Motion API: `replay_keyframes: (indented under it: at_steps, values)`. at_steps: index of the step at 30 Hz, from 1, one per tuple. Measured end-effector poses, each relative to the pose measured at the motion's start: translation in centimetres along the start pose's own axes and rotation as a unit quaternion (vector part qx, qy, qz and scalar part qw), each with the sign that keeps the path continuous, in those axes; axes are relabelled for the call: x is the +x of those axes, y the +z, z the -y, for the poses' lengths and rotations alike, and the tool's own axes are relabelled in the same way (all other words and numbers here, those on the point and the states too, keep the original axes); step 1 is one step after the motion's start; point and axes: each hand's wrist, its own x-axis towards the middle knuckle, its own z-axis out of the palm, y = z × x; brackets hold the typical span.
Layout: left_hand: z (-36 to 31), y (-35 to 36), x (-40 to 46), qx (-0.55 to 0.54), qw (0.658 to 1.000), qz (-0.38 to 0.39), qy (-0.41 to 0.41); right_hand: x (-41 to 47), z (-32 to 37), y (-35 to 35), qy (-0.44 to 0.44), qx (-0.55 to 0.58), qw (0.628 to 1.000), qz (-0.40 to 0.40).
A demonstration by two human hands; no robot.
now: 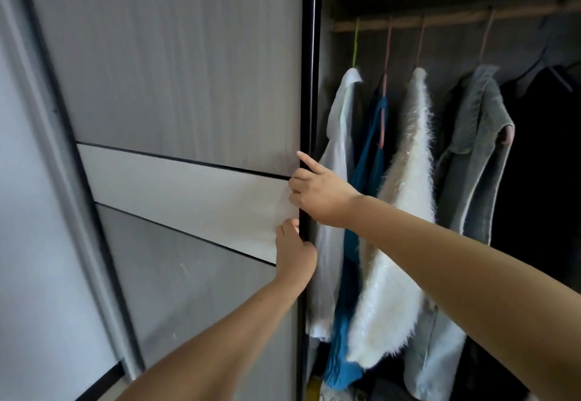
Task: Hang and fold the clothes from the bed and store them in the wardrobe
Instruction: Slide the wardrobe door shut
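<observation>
Both hands work the sliding door (188, 102): the left hand (295, 251) and right hand (317, 193) curl on its black edge (clothes already hang inside); next comes a steady sideways slide.

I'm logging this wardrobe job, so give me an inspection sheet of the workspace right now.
Surface: grey sliding door with a pale band across its middle; its black edge borders the open wardrobe section.
Job's things: on the rail hang a white shirt, a blue garment, a white fluffy coat and a denim jacket; darker clothes further right, unclear.
Clutter: small items on the wardrobe floor, too dim to identify.
Grippers: left hand and right hand both hold the door edge, fingers curled round it, right forefinger raised.
Cables: nothing seen.
Surroundings: second door panel at far left.
</observation>
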Motion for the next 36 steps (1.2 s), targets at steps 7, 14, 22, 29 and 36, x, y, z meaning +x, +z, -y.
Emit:
replay_keyframes:
  at_steps: [7,14,22,29,36]
  values:
    - [-2.6,4.9,-4.9,-0.006,0.999,0.013,0.051,-8.1,-1.6,0.2,0.016,0.0,0.989,-0.144]
    - [-5.9,10.3,-10.2,-0.035,0.989,0.089,0.109,-18.1,-2.8,0.5,0.082,0.016,0.986,-0.142]
    - [-9.3,14.3,-14.2,-0.025,0.943,0.225,0.246,-29.1,-2.9,0.7,0.215,0.006,0.974,-0.071]
    - [-17.4,13.4,-10.6,0.184,0.734,0.034,0.653,-33.2,3.6,0.3,0.471,0.191,0.861,0.022]
    - [-25.2,16.0,-7.1,0.388,0.595,-0.034,0.703,-33.9,8.8,1.8,0.743,0.47,0.475,-0.042]
